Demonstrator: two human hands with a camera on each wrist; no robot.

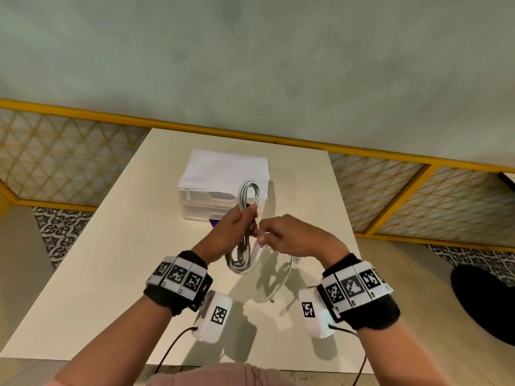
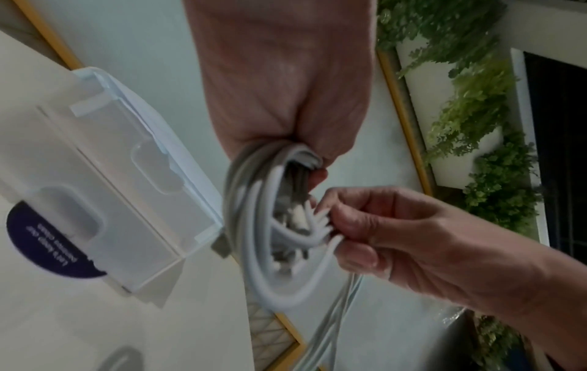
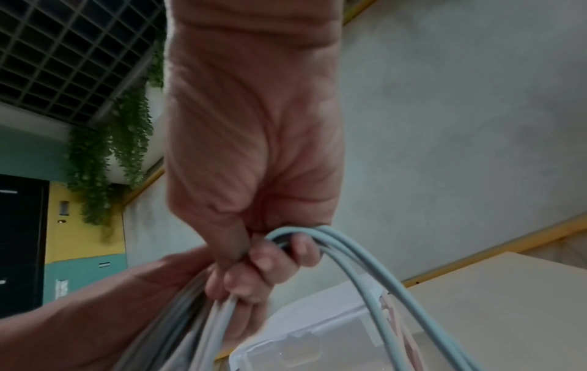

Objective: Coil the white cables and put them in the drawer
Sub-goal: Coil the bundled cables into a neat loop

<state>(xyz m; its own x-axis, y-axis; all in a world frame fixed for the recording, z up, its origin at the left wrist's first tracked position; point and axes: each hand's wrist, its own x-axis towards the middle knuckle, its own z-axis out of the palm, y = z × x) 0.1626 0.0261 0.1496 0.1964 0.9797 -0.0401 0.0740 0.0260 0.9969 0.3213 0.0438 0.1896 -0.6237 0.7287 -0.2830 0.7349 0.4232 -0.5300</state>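
Pink cloth (image 1: 220,376) fills the bottom edge of the head view, and from either side of it two forearms reach out over the counter (image 1: 111,260), each wearing a black wristband (image 1: 178,280) set with square black-and-white markers.

Between them, held up above the counter, is the coil of white cables (image 1: 245,246), a long narrow bundle of several loops. Its top loop rises in front of the drawer unit (image 1: 223,188), and its bottom loop hangs below the hands. The left hand (image 1: 237,232) holds the coil near its middle, fingers curled tight around the gathered strands (the left wrist view shows them bunched in the fist). The right hand (image 1: 289,238) is just beside it, thumb and fingers pinching a few loose strands where they meet the coil. In the right wrist view (image 3: 254,175) these strands arc out of the closed fingers and run down past the camera. A slack length of white cable (image 1: 281,285) trails from the right hand onto the counter, lying in a loose curve between the two wrists.

Behind the hands stands the drawer unit, white and translucent, with two drawer fronts stacked one above the other, both pushed in. White paper (image 1: 225,168) covers its top, and a dark purple round label (image 2: 47,241) sits at the lower drawer front. Beyond the counter are a yellow rail (image 1: 278,139) and lattice panels.
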